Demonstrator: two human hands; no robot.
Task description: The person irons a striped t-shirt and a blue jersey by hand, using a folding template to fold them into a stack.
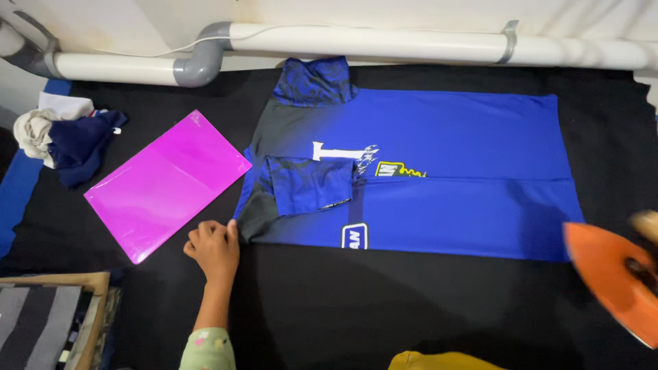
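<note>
A blue sports shirt (439, 171) with dark patterned sleeves lies flat and partly folded on a black cloth-covered surface (356, 308). My left hand (214, 248) rests with curled fingers at the shirt's near left corner, touching its edge. At the right edge of view my right hand (646, 226), blurred and mostly cut off, grips an orange clothes iron (611, 277) held just off the shirt's near right corner.
A glossy magenta board (168, 183) lies left of the shirt. Bunched white and navy clothes (65, 137) sit at far left. White pipes (384, 42) run along the back wall. Striped folded fabric (41, 322) fills the near left corner; a yellow item (439, 361) peeks at the bottom.
</note>
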